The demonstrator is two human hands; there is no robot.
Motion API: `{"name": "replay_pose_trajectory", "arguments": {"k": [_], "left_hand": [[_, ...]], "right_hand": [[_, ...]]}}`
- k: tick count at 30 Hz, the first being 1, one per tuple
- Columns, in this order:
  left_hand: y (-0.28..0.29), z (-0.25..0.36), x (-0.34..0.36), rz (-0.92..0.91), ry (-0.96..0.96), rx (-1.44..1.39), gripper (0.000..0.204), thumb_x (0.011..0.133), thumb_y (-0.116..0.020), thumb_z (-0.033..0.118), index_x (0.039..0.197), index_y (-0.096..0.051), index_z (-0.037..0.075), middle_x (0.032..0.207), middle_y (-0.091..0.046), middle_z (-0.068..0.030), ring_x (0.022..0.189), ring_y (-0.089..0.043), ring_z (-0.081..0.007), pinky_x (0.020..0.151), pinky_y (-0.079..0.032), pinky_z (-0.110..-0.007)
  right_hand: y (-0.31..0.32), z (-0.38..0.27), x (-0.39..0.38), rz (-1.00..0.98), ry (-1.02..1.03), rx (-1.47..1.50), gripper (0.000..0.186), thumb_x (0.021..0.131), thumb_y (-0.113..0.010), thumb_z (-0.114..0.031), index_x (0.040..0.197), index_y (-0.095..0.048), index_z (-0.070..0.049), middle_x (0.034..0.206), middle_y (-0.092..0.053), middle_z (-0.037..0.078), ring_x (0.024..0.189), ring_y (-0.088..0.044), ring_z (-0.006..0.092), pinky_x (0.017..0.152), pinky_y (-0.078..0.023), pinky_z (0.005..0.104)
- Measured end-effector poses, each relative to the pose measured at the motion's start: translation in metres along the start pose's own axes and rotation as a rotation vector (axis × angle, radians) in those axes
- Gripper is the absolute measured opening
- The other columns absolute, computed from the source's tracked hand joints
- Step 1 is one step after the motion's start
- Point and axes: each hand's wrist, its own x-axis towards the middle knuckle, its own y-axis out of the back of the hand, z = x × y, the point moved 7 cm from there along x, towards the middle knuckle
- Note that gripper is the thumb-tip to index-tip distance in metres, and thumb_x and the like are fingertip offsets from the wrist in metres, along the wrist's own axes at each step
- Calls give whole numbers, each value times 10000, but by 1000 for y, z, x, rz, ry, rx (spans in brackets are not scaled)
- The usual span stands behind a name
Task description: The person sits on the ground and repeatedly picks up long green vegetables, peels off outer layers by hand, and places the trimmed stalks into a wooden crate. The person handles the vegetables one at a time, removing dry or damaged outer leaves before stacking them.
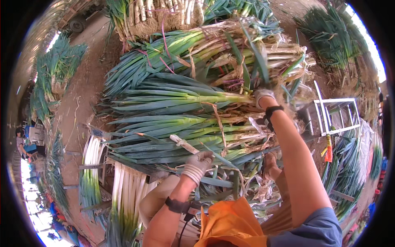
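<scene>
Leeks (164,97) heaped, gloved hands (198,164) well apart

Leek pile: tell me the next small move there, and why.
Perhaps draw one leek nearer with the right hand: it reaches the pale end of the leek pile, blur hiding its grip, while the left hand is at a pale stalk.

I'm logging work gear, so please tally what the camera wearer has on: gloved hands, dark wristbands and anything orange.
Gloved hands: 2
Dark wristbands: 2
Orange garment: 1
Total: 5
</scene>
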Motion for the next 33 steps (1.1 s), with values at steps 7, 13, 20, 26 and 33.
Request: {"name": "replay_pose_trajectory", "arguments": {"k": [7, 13, 20, 26, 33], "left_hand": [[-2, -44, 20, 33, 144, -436, 279, 905, -559, 226, 1153, -533, 99, 851, -620, -40, 695, -594, -158, 591, -505, -303], [-3, -94, 18, -231, 140, -1122, 376, 884, -565, 346, 1163, -505, 101, 1095, -561, -104, 996, -543, -307, 832, -471, -483], [-48, -49, -69, -537, -198, -1230, 322, 927, -464, 298, 1116, -541, 48, 1105, -556, -122, 1053, -500, -260, 944, -380, -416], [-46, -66, -46, -61, -26, -1045, 206, 903, -486, 253, 939, -604, 88, 898, -650, -87, 811, -623, -243, 773, -504, -389], [-115, -111, -90, -617, 177, -588, 338, 906, -443, 326, 1136, -518, 90, 1184, -521, -98, 1066, -509, -244, 924, -401, -423]], "right_hand": [[-31, -78, -181, -152, 175, 624, 308, 783, -605, -356, 890, -657, -72, 783, -659, 139, 695, -638, 280, 625, -516, 374], [-69, -163, -340, 32, 135, 1016, 380, 732, -671, -355, 989, -626, -79, 832, -649, 173, 784, -631, 314, 711, -495, 376], [-77, -151, -417, 214, 128, 1544, 285, 817, -673, -124, 1060, -582, -10, 796, -585, -1, 728, -483, 62, 641, -448, 244], [-49, -144, -435, 179, 112, 1417, 336, 809, -670, -165, 1103, -581, -29, 819, -598, 25, 759, -512, 92, 703, -455, 260], [-56, -146, -379, 556, 243, 1269, 268, 818, -634, -224, 1006, -629, -33, 933, -672, 72, 777, -602, 178, 732, -481, 301]]}}
